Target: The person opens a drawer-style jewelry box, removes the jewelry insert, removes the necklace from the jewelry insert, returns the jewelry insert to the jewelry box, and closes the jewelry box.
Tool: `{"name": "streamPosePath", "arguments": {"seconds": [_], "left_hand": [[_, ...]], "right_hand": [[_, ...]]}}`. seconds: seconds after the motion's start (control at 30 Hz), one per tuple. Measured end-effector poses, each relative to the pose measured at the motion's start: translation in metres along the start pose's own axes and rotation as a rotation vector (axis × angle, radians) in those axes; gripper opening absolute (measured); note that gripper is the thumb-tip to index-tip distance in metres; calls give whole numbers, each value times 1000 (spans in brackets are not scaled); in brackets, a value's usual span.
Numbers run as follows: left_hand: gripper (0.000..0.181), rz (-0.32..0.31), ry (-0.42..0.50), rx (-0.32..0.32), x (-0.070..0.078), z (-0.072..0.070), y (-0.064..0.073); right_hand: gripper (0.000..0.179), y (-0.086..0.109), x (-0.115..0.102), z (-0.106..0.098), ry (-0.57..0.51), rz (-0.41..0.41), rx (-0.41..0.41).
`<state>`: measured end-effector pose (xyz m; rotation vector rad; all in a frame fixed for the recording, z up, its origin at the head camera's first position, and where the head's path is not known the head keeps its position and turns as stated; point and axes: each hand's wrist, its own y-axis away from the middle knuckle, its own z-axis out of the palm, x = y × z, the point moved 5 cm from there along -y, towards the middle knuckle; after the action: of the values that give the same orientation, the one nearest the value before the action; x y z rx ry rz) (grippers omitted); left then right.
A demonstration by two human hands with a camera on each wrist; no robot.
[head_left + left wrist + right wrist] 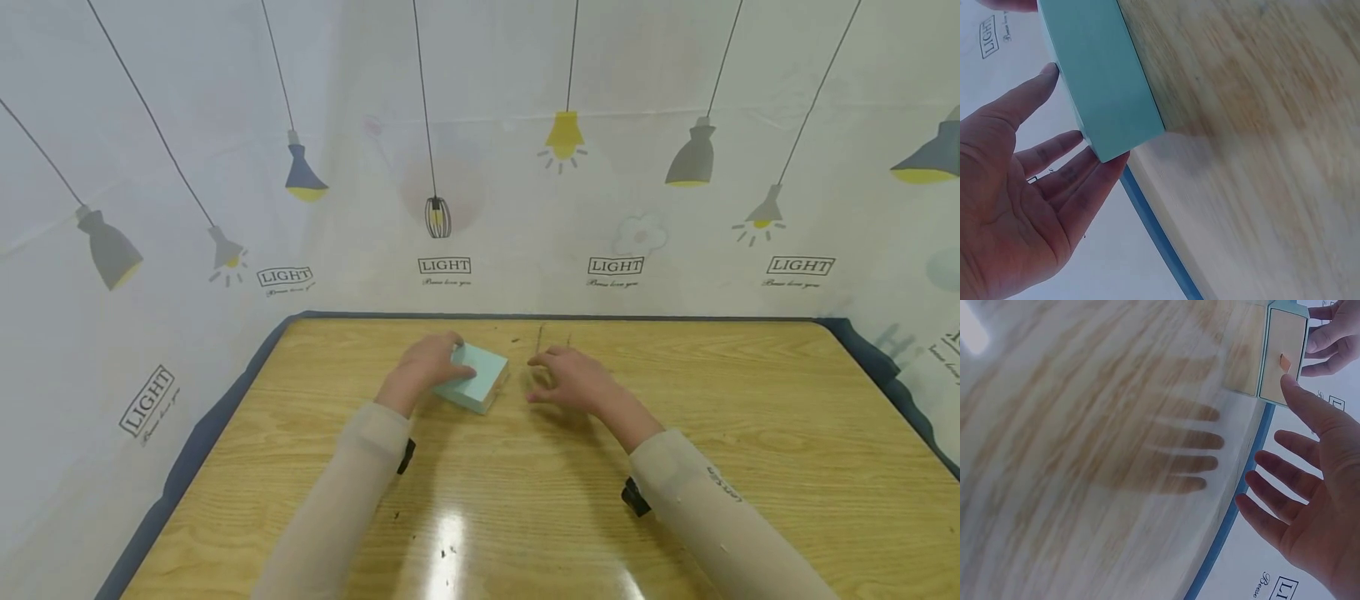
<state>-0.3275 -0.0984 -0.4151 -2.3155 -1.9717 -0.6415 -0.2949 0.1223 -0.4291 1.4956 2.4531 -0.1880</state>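
A small mint-green drawer box (486, 367) lies on the wooden table toward its far side. My left hand (429, 365) grips its left part, thumb over the top and fingers at the side. Up close in the left wrist view, the fingertips meet one end of the box (1100, 81). The right wrist view shows the box's beige drawer front (1284, 340), with a small orange pull tab (1285, 362). To the right of the box, my right hand (573, 382) hovers with fingers spread and nothing held. Its thumb overlaps the lower edge of the drawer front in the right wrist view.
The wooden table (675, 392) spreads around both hands, with small dark marks on its surface. Behind it and at the sides hangs a pale curtain (510, 208) printed with lamps and the word LIGHT. A dark blue edging (375, 315) runs along the table's rim.
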Motion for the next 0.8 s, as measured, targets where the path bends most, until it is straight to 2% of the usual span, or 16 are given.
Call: {"name": "streamPosePath", "arguments": {"seconds": [0.5, 0.8], "left_hand": [[67, 21, 16, 18, 10, 5, 0], [67, 14, 26, 27, 16, 8, 1]], "right_hand": [[60, 0, -3, 1, -4, -2, 21], [49, 0, -6, 1, -76, -4, 20]]}}
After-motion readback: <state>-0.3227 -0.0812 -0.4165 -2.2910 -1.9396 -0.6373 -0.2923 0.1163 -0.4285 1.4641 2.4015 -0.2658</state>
